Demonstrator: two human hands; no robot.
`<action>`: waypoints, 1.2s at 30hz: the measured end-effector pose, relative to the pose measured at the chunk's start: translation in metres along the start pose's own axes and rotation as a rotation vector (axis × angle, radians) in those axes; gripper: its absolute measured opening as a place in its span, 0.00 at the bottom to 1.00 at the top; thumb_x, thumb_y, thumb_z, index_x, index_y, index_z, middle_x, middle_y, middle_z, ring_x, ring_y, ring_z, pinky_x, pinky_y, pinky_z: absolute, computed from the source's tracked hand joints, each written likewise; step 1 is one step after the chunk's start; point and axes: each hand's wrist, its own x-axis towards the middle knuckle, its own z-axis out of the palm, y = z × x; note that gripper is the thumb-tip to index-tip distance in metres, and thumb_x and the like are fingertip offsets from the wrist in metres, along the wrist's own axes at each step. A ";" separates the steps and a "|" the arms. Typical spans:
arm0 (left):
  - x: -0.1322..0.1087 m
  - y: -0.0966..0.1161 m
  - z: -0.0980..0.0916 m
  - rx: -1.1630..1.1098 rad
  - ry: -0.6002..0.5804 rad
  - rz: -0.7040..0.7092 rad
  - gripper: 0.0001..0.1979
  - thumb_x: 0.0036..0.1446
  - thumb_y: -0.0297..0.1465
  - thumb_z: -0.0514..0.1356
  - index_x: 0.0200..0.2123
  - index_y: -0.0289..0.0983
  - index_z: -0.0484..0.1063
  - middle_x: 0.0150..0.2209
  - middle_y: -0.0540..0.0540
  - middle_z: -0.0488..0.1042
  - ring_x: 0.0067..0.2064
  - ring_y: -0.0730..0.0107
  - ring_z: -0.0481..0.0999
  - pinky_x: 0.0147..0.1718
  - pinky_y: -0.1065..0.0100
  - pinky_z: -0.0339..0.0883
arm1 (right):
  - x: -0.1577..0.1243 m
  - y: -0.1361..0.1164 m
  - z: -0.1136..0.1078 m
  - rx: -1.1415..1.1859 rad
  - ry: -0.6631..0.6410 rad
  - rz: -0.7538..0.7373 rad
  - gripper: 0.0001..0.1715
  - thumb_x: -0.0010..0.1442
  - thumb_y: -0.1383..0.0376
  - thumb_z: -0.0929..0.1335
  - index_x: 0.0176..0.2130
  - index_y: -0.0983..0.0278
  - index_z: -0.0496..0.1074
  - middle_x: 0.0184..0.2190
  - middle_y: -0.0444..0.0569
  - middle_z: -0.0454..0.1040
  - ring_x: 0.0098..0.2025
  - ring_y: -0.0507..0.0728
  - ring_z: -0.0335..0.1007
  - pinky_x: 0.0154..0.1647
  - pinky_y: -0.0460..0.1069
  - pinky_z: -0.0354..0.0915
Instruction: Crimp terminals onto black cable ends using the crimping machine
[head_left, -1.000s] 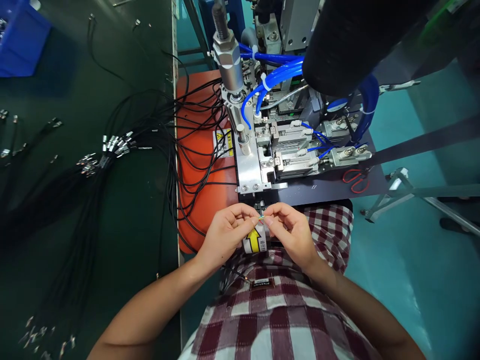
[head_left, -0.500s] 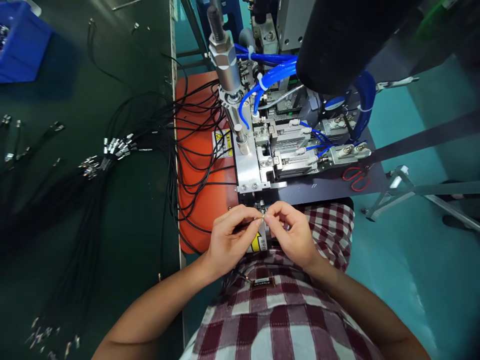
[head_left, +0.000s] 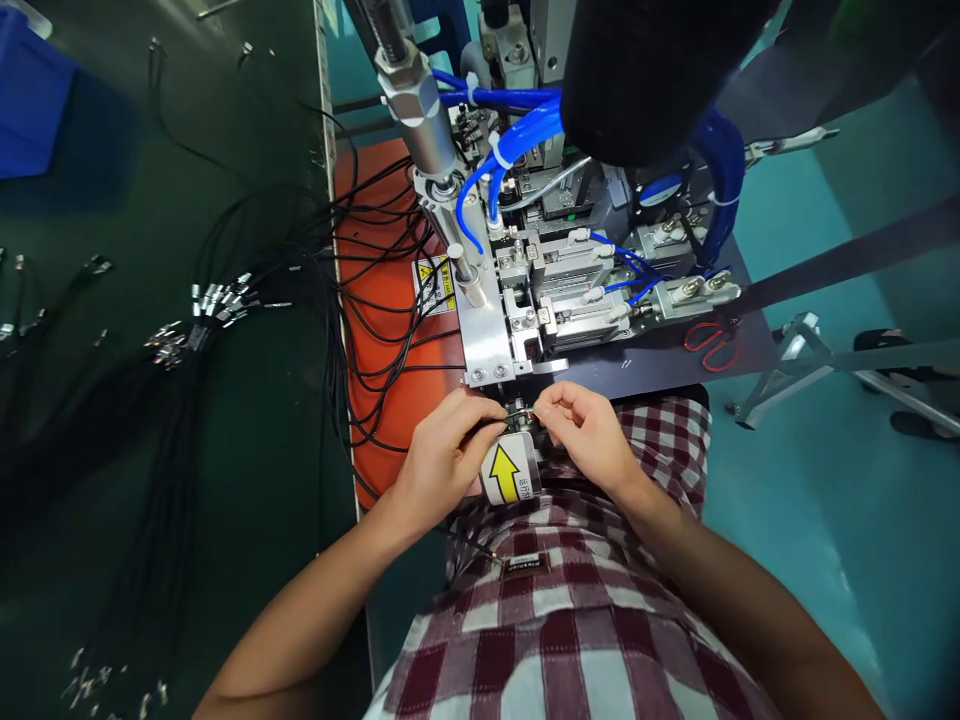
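Observation:
My left hand point(head_left: 448, 455) pinches a thin black cable point(head_left: 516, 414) close to its end, thumb against forefinger. Opposite it, my right hand point(head_left: 589, 432) has its fingertips closed on the small tip of the same cable, whose end shows tiny coloured bits. Both hands are at the front of a metal machine point(head_left: 491, 345), just above a white label with a yellow arrow point(head_left: 504, 472). The fine detail of the cable tip is too small to make out.
Black cables point(head_left: 390, 330) cross an orange surface point(head_left: 375, 400) to the machine. On the dark table at left lie a bundle of cables with metal ends point(head_left: 225, 300) and a blue bin point(head_left: 30, 95). Red-handled scissors point(head_left: 711, 345) rest at right, near blue air tubes point(head_left: 525, 130).
My hands have moved apart slightly and up toward the machine, uncovering the arrow label. A longer piece of the cable now shows between my fingers. The view has shifted a little.

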 end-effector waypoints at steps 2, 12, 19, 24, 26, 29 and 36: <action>0.003 -0.006 -0.002 0.064 0.020 0.077 0.07 0.62 0.27 0.55 0.38 0.37 0.74 0.32 0.47 0.72 0.35 0.71 0.72 0.35 0.71 0.67 | 0.009 0.003 -0.003 0.006 -0.023 0.041 0.12 0.55 0.58 0.68 0.27 0.65 0.68 0.19 0.40 0.62 0.20 0.48 0.55 0.20 0.45 0.53; 0.002 -0.022 -0.003 0.424 -0.081 0.297 0.18 0.63 0.24 0.48 0.49 0.37 0.74 0.30 0.46 0.70 0.32 0.70 0.71 0.30 0.72 0.67 | 0.019 0.012 0.000 0.027 -0.049 0.107 0.15 0.53 0.56 0.70 0.27 0.65 0.68 0.17 0.39 0.63 0.19 0.48 0.56 0.20 0.45 0.56; 0.003 -0.020 -0.001 0.515 -0.056 0.334 0.17 0.64 0.25 0.48 0.48 0.34 0.74 0.29 0.45 0.69 0.31 0.69 0.70 0.28 0.71 0.65 | 0.019 0.011 0.000 0.029 -0.050 0.118 0.13 0.54 0.57 0.69 0.28 0.65 0.69 0.17 0.39 0.63 0.19 0.48 0.57 0.21 0.45 0.57; 0.003 -0.020 -0.001 0.529 -0.054 0.331 0.17 0.64 0.26 0.47 0.48 0.35 0.74 0.29 0.45 0.68 0.30 0.69 0.69 0.28 0.71 0.65 | 0.019 0.012 0.000 0.031 -0.049 0.116 0.13 0.54 0.58 0.69 0.28 0.65 0.69 0.18 0.39 0.64 0.20 0.48 0.58 0.21 0.45 0.56; 0.003 -0.020 -0.001 0.531 -0.059 0.332 0.17 0.64 0.26 0.47 0.49 0.34 0.74 0.29 0.45 0.68 0.30 0.69 0.69 0.28 0.71 0.64 | 0.019 0.012 -0.001 0.031 -0.047 0.120 0.13 0.54 0.58 0.69 0.28 0.65 0.69 0.19 0.40 0.64 0.20 0.48 0.58 0.22 0.45 0.56; 0.003 -0.019 0.000 0.534 -0.061 0.337 0.17 0.64 0.27 0.48 0.48 0.33 0.74 0.28 0.45 0.68 0.30 0.70 0.69 0.28 0.71 0.63 | 0.020 0.013 -0.001 0.034 -0.048 0.125 0.13 0.54 0.58 0.69 0.28 0.65 0.69 0.19 0.40 0.64 0.20 0.49 0.58 0.22 0.45 0.56; 0.002 -0.020 0.002 0.607 -0.027 0.374 0.16 0.64 0.26 0.49 0.47 0.34 0.74 0.29 0.46 0.68 0.30 0.69 0.68 0.28 0.70 0.62 | 0.017 0.017 0.003 -0.014 -0.009 0.090 0.13 0.55 0.57 0.69 0.29 0.65 0.69 0.20 0.41 0.64 0.21 0.49 0.58 0.21 0.46 0.56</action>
